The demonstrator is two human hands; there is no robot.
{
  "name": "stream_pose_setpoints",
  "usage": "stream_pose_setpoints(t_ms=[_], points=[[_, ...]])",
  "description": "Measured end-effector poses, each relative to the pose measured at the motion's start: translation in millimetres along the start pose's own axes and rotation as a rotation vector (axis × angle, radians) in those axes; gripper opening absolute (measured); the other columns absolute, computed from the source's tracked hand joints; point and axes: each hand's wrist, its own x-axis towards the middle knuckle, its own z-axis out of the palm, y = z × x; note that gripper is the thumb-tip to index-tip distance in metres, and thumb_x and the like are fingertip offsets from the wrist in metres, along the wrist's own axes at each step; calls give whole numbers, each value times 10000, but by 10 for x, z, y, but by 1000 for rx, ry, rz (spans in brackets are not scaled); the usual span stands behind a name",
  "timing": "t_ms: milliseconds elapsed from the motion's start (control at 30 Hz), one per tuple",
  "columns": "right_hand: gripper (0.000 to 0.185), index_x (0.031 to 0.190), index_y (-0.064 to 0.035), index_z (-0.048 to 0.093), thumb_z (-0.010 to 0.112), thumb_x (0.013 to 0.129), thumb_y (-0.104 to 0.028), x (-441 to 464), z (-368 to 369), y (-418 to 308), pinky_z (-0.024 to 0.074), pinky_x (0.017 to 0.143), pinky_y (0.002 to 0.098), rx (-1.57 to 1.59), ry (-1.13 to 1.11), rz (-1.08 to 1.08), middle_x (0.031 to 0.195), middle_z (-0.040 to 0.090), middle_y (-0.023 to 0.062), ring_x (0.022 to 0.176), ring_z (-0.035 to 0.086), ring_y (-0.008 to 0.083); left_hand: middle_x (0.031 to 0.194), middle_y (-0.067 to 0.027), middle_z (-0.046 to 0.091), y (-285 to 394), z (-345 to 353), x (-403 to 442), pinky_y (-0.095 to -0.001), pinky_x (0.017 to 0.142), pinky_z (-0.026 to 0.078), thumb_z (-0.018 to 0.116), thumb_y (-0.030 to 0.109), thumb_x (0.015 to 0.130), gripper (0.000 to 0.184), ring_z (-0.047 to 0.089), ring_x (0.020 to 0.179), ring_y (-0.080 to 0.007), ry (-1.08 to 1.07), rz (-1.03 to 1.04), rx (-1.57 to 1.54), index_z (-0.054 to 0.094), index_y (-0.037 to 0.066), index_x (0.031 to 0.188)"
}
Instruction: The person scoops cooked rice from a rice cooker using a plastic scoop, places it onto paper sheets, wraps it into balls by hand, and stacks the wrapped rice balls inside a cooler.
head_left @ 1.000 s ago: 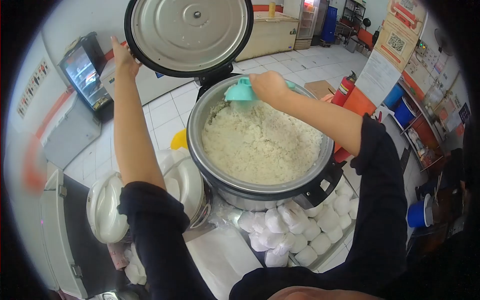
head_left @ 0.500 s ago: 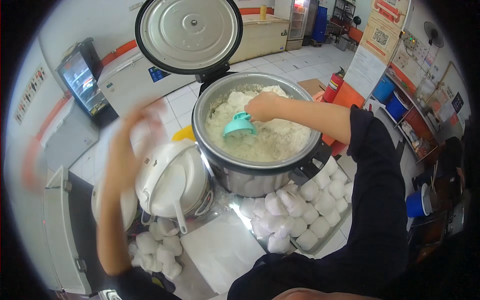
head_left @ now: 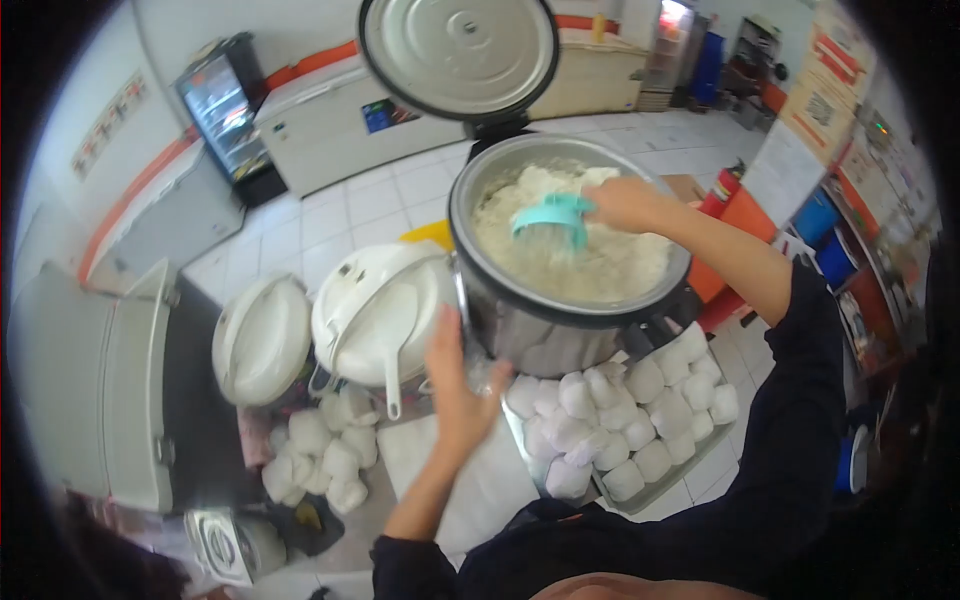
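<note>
My right hand [head_left: 622, 203] is closed around the handle of a teal plastic scoop [head_left: 552, 218] inside a large rice cooker [head_left: 540, 340]. White cooked rice [head_left: 610, 265] fills the cooker's pot, and the scoop is tilted against it. Over the front left of the cooker, my left hand [head_left: 465, 395] is empty, with thumb and fingers apart. Below that hand lies a stack of white paper sheets [head_left: 490, 480]. A white rice paddle [head_left: 388, 335] rests on the lid of a smaller white cooker [head_left: 430, 275] to the left.
White wrapped bundles [head_left: 655, 415] crowd a metal tray at the right, and more bundles [head_left: 335, 440] are heaped at the left. The big cooker's lid [head_left: 460, 50] stands raised. Another white lidded container [head_left: 262, 340] is at far left. A fire extinguisher [head_left: 720, 190] stands behind.
My left hand has come down from the far left to above the paper sheets. The scoop has turned within the rice, still in my right hand. The view has shifted left.
</note>
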Motion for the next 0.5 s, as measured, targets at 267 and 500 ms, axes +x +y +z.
stream_pose_setpoints(t_ms=[267,500], points=[[219,941,-39,488,474,853,-239,360,120,65,465,615,453,-179,314,155,735,602,165,709,597,353,1049,-142,550,-1016,-1710,279,-423,849,371,607,251,781,355,497,1007,-326,326,-214,795,536,64,1075],[303,933,-45,570,520,830,-326,351,113,-288,471,672,430,-308,59,58,827,619,162,764,605,326,958,-172,616,-2526,-2970,232,-412,861,400,453,479,848,493,572,936,-352,244,-670,716,633,33,957]])
